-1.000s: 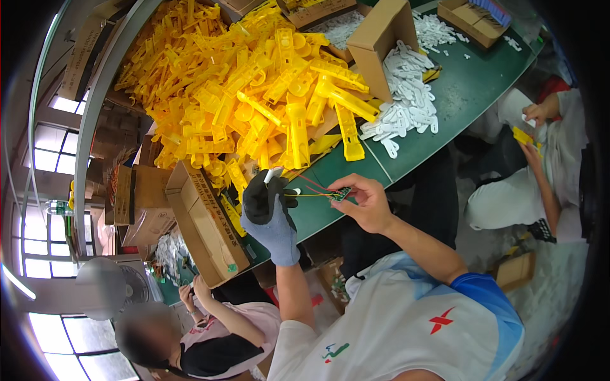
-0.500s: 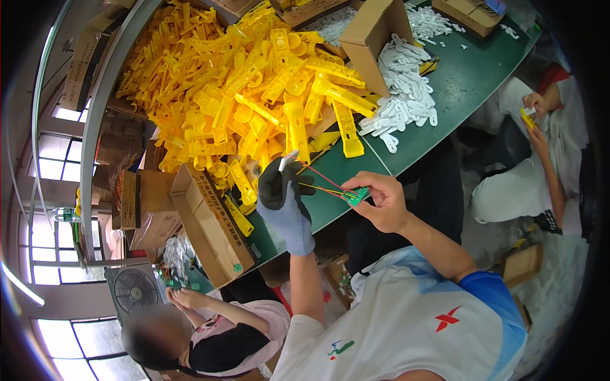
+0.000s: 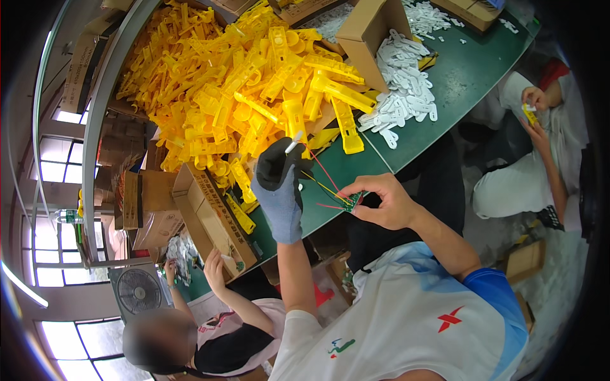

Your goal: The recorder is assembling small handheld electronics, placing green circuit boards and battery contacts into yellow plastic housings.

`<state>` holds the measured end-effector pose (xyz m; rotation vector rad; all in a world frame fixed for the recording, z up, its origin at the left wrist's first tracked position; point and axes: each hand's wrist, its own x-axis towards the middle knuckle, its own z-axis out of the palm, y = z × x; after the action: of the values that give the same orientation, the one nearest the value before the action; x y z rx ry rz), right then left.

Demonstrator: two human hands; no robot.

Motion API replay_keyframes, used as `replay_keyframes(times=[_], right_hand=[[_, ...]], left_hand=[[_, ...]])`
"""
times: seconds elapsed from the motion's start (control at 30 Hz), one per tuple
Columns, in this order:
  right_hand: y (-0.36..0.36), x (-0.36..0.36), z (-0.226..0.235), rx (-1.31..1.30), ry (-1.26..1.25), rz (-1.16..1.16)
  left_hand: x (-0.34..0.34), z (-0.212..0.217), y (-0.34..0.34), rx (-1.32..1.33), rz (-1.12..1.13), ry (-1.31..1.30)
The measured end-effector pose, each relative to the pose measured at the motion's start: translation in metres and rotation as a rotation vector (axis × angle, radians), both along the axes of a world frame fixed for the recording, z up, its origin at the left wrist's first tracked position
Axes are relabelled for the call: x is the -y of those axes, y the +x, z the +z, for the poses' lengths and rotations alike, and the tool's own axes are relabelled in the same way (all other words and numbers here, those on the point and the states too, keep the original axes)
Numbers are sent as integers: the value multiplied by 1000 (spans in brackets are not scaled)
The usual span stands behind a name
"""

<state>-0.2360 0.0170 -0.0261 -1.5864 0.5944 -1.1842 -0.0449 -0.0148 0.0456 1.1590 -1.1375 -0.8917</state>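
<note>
Green and small, a circuit board [image 3: 353, 201] is pinched between the thumb and fingers of the bare right hand [image 3: 389, 202], held in the air just past the near edge of the tabletop [image 3: 464, 76]. Thin red and yellow wires [image 3: 326, 173] are joined to the board; a red one and a yellow one are stretched up toward the left hand [image 3: 278, 187], while a short red end is left pointing away to the left. A grey glove with a black-coated palm is worn on the left hand, and a slim white piece [image 3: 293, 142] is gripped at its fingers, tilted upward; whether the yellow wire is also grasped there cannot be told. Beyond the left hand, yellow plastic casings [image 3: 216, 95] are heaped high across the tabletop, with the nearest ones lying just past the gloved fingers. To the right of the heap, flat white plastic parts [image 3: 403, 89] are piled beside a cardboard box [image 3: 363, 44]. An open cardboard tray [image 3: 206, 213] is set at the left, near the glove. Farther left, a co-worker [image 3: 235, 336] is seated by a grey fan [image 3: 140, 291], and on the far right a yellow piece [image 3: 530, 115] is held by another person [image 3: 518, 184].
</note>
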Motion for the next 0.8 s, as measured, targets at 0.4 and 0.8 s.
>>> replay_keyframes(times=[0.4,0.8], right_hand=[[-13,6,25,-355,115,117],[2,15,-35,75,824,582]], left_hand=[[-25,31,11,632,-5,-248],[-62,-34,39,490,-378,279]])
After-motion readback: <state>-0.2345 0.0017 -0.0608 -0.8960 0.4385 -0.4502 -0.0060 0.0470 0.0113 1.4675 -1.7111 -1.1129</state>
